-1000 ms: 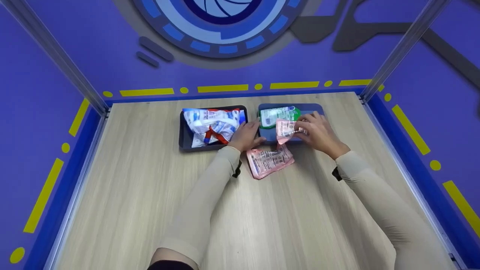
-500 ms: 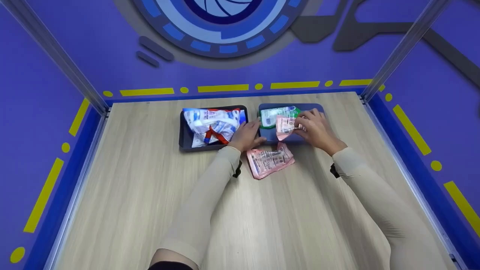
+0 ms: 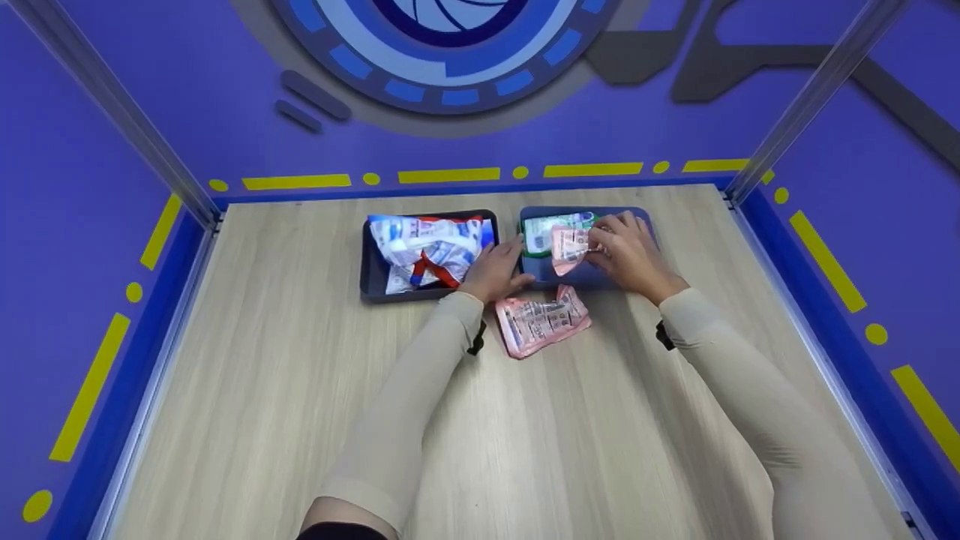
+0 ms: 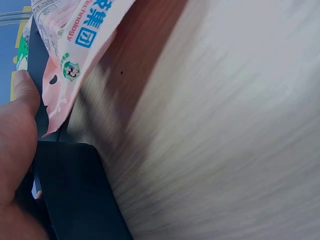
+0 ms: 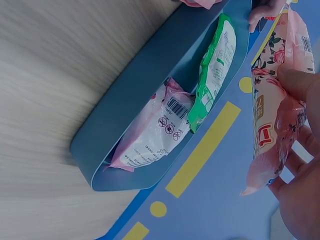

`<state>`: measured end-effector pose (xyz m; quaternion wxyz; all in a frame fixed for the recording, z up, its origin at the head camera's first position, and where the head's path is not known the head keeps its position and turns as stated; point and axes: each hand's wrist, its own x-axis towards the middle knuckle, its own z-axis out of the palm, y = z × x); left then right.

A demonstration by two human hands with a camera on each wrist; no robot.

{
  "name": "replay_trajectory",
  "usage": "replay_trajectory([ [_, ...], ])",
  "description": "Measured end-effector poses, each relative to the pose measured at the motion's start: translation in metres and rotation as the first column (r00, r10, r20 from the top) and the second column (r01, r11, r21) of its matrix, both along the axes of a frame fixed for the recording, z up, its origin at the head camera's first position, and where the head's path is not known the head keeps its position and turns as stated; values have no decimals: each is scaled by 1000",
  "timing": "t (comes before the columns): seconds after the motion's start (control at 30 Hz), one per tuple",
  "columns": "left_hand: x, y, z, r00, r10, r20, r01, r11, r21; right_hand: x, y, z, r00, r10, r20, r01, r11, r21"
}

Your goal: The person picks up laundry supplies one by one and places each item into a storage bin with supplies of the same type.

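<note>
My right hand [image 3: 626,251] pinches a pink flower-printed packet [image 5: 270,115] between thumb and fingers, raised over the blue-grey bin [image 3: 579,279]. Inside that bin are a green-and-white packet [image 5: 216,70] and a pink-and-white packet [image 5: 160,127] with a barcode. My left hand [image 3: 495,271] rests where the two bins meet, its fingers stretched forward and the thumb [image 4: 26,95] reaching toward the blue-grey bin. Another pink packet [image 3: 541,324] lies on the table just in front of the bins, near my left wrist.
To the left stands a black bin [image 3: 367,281] heaped with white, blue and red packets [image 3: 431,247]. The wooden table [image 3: 285,375] is bounded by a blue back wall [image 3: 450,154] and blue side walls, with metal posts at the corners.
My right hand has lifted its pink packet slightly back and away from the one on the table, which it overlapped in view before. My left hand stays in place.
</note>
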<state>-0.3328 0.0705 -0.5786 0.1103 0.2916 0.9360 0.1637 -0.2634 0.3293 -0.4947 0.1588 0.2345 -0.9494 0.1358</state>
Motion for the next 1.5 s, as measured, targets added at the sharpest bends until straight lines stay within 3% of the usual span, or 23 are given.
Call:
replay_trajectory([
  [0.3,1,-1,1,1000,6,15,-6,1000,23,-6,0,-1,1000,-9,20,9,1000,7],
  [0.63,2,-2,2,1000,-11,-23,11,1000,3,-12,-2,-1,1000,-15,-3,15,1000,20],
  [1.13,2,0,1,1000,10,-10,-10,1000,-10,-21,-4,-3,992,-97,80,90,992,87],
  [1.33,2,-1,0,1000,5,-11,-5,1000,-11,-25,-6,-6,993,-96,69,88,990,112],
  [1.5,3,-1,2,998,-21,-51,20,1000,-9,-28,-8,-8,996,-76,37,71,991,116],
])
